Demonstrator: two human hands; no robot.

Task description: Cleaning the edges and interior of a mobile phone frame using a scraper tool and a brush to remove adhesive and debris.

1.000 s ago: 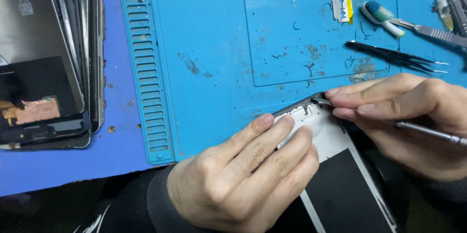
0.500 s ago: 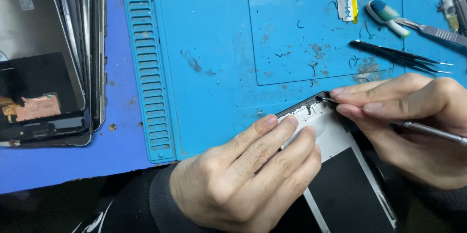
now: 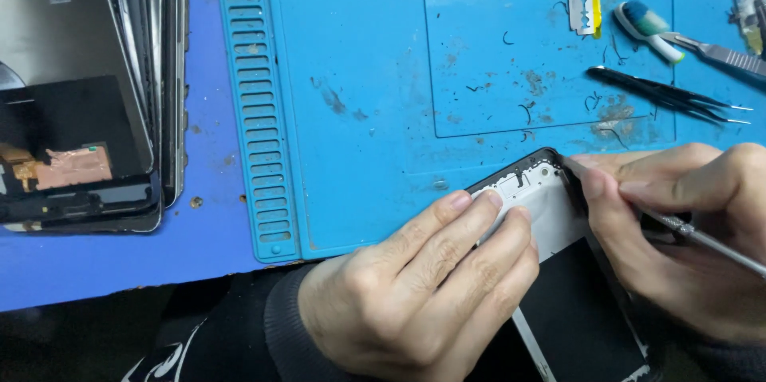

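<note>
**Opened phone pinned at the near edge of the mat**

We see the opened phone lying tilted at the lower right, its top corner on the blue work mat and the rest of its body running off the mat's near edge toward the bottom of the view. Our left hand lies flat over the phone's left side, fingers stretched out and pressing down on the white inner frame rather than closing around it. Our right hand is closed in a pen-like pinch on a thin metal tool, whose tip sits at the phone's upper right edge; the thumb and forefinger touch that same edge.

Both hands crowd the phone's sides, so only its top corner stands free, with open mat beyond it up and to the left. Black tweezers lie well apart above the right hand; a small brush, a razor blade and a metal instrument lie farther up.

The mat is scuffed and strewn with scraps, with a ribbed strip along its left side. Left of it, on the darker blue table, a stack of phone screens rests.
</note>
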